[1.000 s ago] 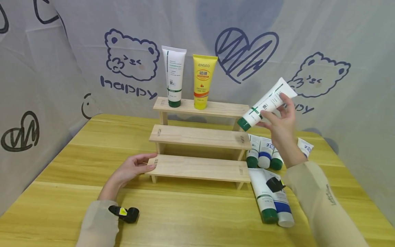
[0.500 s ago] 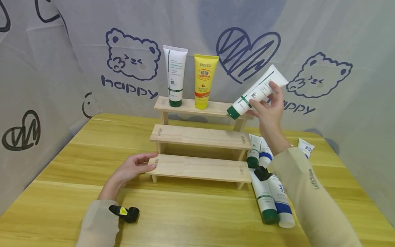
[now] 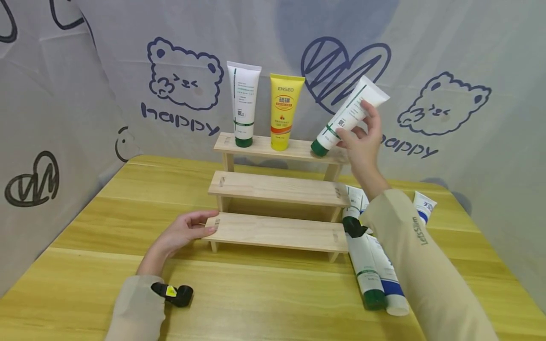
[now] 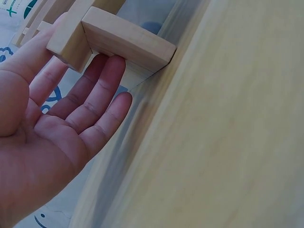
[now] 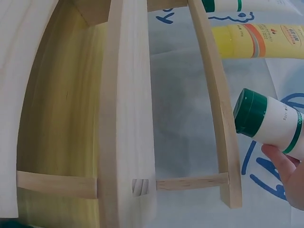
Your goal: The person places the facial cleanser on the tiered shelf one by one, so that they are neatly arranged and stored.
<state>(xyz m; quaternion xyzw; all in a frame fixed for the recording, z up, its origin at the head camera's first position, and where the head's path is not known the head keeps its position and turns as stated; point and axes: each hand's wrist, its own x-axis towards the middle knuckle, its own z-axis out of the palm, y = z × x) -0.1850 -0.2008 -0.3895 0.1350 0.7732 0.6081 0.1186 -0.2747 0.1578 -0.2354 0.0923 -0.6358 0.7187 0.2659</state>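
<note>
My right hand (image 3: 362,142) grips a white tube with a green cap (image 3: 350,111), tilted, its cap end at the right part of the top step. In the right wrist view that green cap (image 5: 251,112) sits by the step's edge. A three-step wooden display stand (image 3: 277,185) is in the middle. My left hand (image 3: 183,232) holds the left end of its lowest step; in the left wrist view the fingers (image 4: 95,102) reach under the board beside its leg. Another white tube (image 3: 244,102) and a yellow tube (image 3: 285,111) stand cap-down on the top step.
Right of the stand lie several more tubes, among them a green-capped one (image 3: 367,274), a blue-banded one (image 3: 393,289) and one farther back (image 3: 424,206). My right sleeve (image 3: 418,251) partly covers them. A drawn-on cloth (image 3: 264,28) hangs behind the wooden table (image 3: 256,298).
My right hand has carried the white tube left and up from beside the stand to the top step, and the tube has turned more upright. The left hand has stayed in place.
</note>
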